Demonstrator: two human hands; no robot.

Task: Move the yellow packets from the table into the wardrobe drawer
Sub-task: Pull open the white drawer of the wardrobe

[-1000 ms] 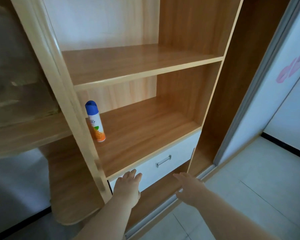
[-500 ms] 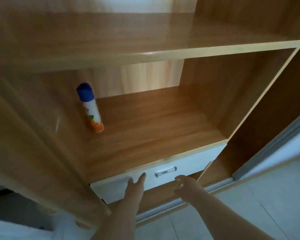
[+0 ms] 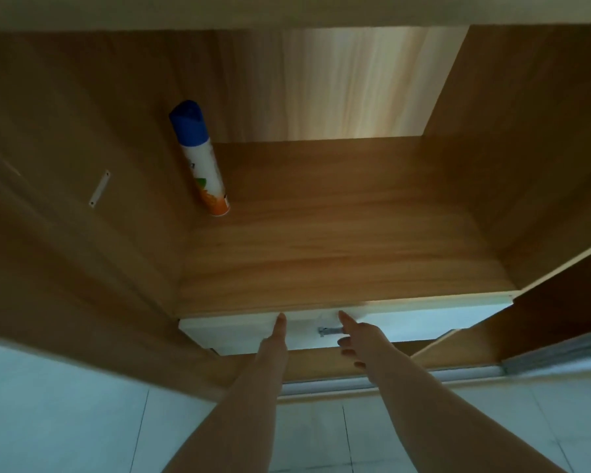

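The white wardrobe drawer sits closed under a wooden shelf, with a small metal handle at its middle. My left hand reaches toward the drawer front left of the handle, fingers straight and pointing at its top edge. My right hand is at the handle's right end, index finger stretched out, other fingers loosely bent; it holds nothing. No yellow packets and no table are in view.
A spray can with a blue cap stands at the left on the wooden shelf above the drawer. Wardrobe side panels rise left and right. A sliding-door track runs along the pale tiled floor.
The view has closed in and turned square onto the drawer. Both hands have come nearer to the drawer front, the right one arriving at the handle.
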